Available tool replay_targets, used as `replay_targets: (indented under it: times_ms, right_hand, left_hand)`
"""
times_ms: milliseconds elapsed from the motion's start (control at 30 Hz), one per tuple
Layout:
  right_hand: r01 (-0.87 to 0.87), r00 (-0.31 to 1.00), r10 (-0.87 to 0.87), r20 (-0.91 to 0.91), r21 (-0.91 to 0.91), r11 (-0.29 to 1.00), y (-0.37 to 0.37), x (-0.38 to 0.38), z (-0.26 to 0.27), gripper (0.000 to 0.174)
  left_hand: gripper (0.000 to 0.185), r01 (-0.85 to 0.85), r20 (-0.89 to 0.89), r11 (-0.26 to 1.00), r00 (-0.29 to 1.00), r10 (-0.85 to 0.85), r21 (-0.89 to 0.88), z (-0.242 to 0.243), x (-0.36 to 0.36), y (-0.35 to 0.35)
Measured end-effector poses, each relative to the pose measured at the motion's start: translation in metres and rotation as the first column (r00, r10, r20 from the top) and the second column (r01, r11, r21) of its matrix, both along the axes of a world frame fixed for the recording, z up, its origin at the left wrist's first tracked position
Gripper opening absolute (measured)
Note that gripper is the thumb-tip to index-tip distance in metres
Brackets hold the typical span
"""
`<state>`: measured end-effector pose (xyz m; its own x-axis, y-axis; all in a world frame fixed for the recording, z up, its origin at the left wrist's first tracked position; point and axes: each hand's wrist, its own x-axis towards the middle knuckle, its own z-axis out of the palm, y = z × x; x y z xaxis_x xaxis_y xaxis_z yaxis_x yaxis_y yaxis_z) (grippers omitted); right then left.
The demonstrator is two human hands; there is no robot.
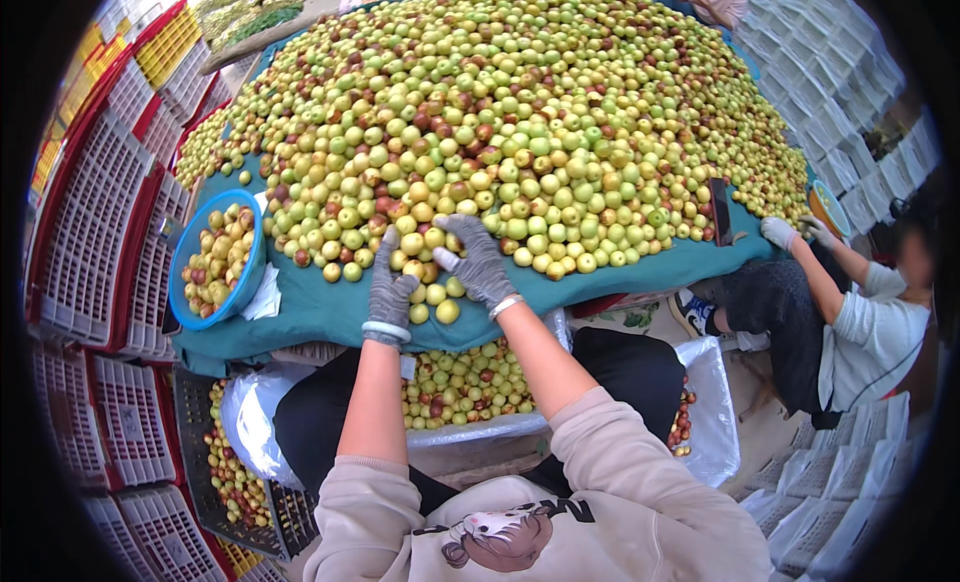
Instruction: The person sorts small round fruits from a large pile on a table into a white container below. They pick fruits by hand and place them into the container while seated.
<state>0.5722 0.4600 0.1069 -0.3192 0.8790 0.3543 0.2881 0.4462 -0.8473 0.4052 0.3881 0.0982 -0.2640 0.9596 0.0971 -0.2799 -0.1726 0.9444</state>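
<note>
A wide heap of green, yellow and reddish-brown jujube fruits (517, 117) covers a table with a teal cloth (322, 304). At the heap's near edge are my two hands in grey knit gloves. My left hand (391, 282), with a pale band at the wrist, touches fruits with its thumb and fingers apart. Opposite it, my right hand (478, 263) spreads its fingers over fruits, a bracelet at its wrist. Several fruits lie between the hands, and a few loose ones (435, 304) rest just below them. Under the table edge, a plastic-lined crate (480, 428) holds more jujubes.
A blue basin (255, 282) of jujubes stands at the left by white papers (264, 293). Plastic crates (94, 207) are stacked at left. A black crate (225, 526) holds fruits. A phone (721, 211) lies at right, near a gloved co-worker (870, 319). Another person (712, 1) is across the table.
</note>
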Motion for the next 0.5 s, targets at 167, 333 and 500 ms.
replay_targets:
  times_ms: [167, 333, 500]
  right_hand:
    - [-0.059, 0.994, 0.061, 0.086, -0.027, 0.998, -0.009, -0.019, 0.004, 0.055]
    - [-0.031, 0.993, 0.024, 0.116, 0.06, 0.998, -0.022, -0.007, 0.008, 0.053]
    - [0.059, 0.998, -0.06, -0.014, -0.03, 0.998, -0.06, 0.005, 0.018, 0.048]
  left_hand:
    - [0.09, -0.015, 0.042, 1.0, 0.999, 0.014, 0.026, 0.004, 0.012, 0.001]
    - [0.101, 0.036, 0.1, 0.99, 0.994, -0.05, 0.138, -0.001, 0.032, -0.003]
    - [0.104, 0.078, 0.113, 0.978, 0.988, -0.101, 0.192, -0.009, 0.047, -0.016]
